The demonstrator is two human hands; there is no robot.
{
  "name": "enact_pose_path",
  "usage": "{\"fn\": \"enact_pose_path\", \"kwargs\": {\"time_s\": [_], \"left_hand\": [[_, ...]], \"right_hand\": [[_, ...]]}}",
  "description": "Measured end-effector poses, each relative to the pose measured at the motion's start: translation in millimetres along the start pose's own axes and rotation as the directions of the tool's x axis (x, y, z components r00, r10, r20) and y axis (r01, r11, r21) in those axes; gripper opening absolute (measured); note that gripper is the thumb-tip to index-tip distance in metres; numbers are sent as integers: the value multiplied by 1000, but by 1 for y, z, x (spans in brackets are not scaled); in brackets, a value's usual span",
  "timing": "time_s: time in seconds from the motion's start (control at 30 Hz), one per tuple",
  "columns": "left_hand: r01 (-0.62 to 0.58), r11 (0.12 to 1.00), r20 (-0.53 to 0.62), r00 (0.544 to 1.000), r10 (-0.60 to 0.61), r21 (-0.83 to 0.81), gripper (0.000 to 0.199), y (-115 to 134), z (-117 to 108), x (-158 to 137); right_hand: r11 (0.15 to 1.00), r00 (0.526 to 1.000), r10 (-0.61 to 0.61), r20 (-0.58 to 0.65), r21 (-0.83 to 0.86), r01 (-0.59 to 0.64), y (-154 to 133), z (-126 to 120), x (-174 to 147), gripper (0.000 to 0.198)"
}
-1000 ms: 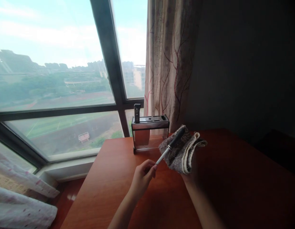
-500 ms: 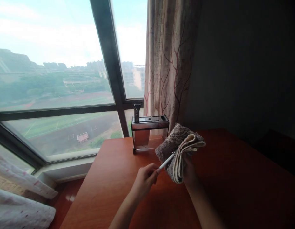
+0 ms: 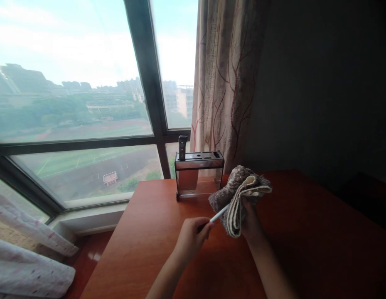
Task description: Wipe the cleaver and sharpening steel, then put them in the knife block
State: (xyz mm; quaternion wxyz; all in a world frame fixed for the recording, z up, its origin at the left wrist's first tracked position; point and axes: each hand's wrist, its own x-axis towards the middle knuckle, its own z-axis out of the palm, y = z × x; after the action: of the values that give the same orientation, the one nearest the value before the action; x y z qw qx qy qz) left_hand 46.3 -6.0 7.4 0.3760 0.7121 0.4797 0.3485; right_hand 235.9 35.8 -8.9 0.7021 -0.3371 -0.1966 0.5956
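My left hand (image 3: 193,235) is closed around the end of a slim white handle (image 3: 219,213). The far end of that handled thing is hidden in the folds of a brown-grey towel (image 3: 234,185), so its kind does not show. My right hand (image 3: 251,220) grips the folded towel from the right, its fingers mostly behind the cloth, whose cream edges face me. Both hands are above the table. Just beyond them stands a see-through knife holder (image 3: 199,157) with a black frame and slots on top. One black knife handle (image 3: 182,148) sticks up from its left end.
The reddish-brown wooden table (image 3: 143,236) fills the front. Behind it are a window frame (image 3: 147,83) and a patterned long curtain (image 3: 227,83). A pale curtain (image 3: 30,270) hangs at the lower left, beside the table. The right side is dark.
The towel has folded in closer around the white-handled thing and its top has bunched up. My left hand still holds the handle. The whole view has shifted slightly.
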Motion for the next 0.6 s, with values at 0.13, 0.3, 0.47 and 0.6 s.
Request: {"fn": "enact_pose_path", "kwargs": {"time_s": [0.13, 0.3, 0.47, 0.6], "left_hand": [[-54, 889, -254, 949, 188, 456, 27, -4, -6, -2], [-80, 846, -279, 924, 261, 527, 22, -9, -8, -3], [-130, 900, -185, 957, 224, 416, 22, -6, -4, -4], [-134, 917, -153, 967, 204, 375, 22, -3, -1, -4]], "right_hand": [[998, 997, -62, -56, 14, 63, 3, 10, 2, 40], [997, 999, -9, -40, 71, 11, 7, 8, 2, 36], [981, 998, 66, -20, 182, -61, 2, 2, 0, 28], [968, 998, 59, 8, 245, -59, -4, -1, -3, 25]]}}
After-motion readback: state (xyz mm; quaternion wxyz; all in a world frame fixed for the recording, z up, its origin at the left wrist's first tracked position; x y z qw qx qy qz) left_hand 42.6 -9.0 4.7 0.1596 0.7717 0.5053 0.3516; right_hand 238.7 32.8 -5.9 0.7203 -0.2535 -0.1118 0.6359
